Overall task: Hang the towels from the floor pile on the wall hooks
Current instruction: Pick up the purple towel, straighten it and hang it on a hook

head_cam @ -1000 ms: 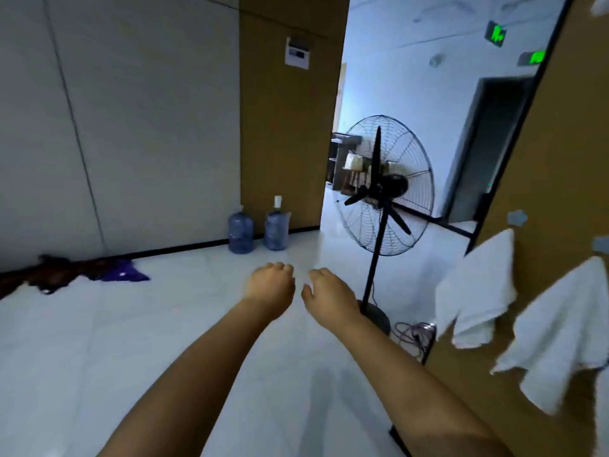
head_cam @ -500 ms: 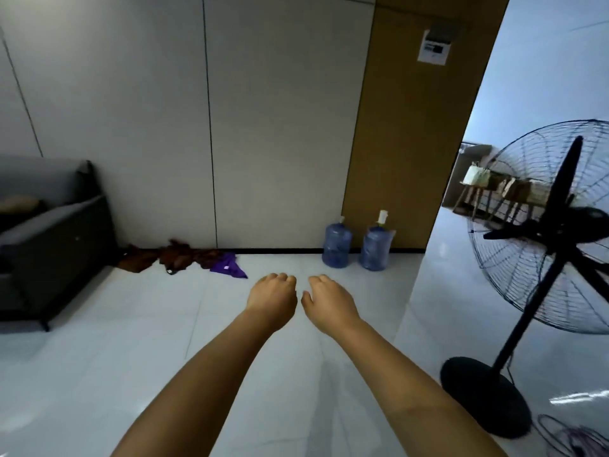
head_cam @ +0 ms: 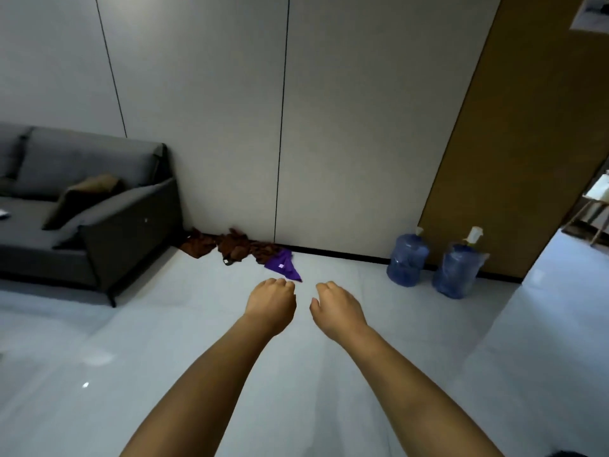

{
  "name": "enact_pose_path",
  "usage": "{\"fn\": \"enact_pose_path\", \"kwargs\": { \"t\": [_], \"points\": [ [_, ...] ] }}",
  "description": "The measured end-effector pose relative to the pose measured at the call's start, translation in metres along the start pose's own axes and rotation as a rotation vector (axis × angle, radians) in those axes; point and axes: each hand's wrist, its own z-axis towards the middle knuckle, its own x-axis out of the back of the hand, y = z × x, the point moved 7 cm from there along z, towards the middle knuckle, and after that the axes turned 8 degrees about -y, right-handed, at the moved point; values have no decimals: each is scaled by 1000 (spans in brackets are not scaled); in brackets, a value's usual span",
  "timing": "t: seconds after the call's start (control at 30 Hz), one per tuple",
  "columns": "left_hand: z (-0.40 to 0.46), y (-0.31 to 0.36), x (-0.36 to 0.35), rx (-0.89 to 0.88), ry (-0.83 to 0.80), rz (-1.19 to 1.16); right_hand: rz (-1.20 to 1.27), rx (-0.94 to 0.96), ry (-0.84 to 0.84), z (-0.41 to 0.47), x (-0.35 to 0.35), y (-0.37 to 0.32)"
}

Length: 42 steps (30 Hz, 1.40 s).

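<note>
A pile of towels lies on the white floor against the grey wall: several crumpled brown towels (head_cam: 232, 246) and a purple towel (head_cam: 284, 264) at its right end. Both my arms reach forward over the floor, well short of the pile. My left hand (head_cam: 272, 303) hangs with fingers loosely curled and holds nothing. My right hand (head_cam: 337, 306) is beside it, also loosely curled and empty. No wall hooks or hung towels are in view.
A dark grey sofa (head_cam: 82, 212) with a brown cushion stands at the left, beside the pile. Two blue water jugs (head_cam: 407, 258) (head_cam: 459, 268) stand by the brown wall panel (head_cam: 514, 143) at the right. A doorway opens at the far right.
The view has swung left: the fan, the brown wall and its hung white towels have left the frame, and the sofa and floor pile have come nearer the centre. My hands stay empty.
</note>
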Motion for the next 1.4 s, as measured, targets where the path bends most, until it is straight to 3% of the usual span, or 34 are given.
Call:
{"fn": "enact_pose_path", "kwargs": {
  "t": [0.23, 0.5, 0.8, 1.4],
  "points": [
    [123, -103, -27, 9, -11, 38, -45, 25, -31, 163, -25, -35],
    [269, -228, -11, 40, 19, 59, -42, 78, -33, 336, -18, -83],
    [402, -268, -35, -13, -1, 35, -2, 91, -48, 485, -36, -77],
    [743, -335, -70, 71, -79, 75, -26, 177, -89, 836, -19, 1]
  ]
}}
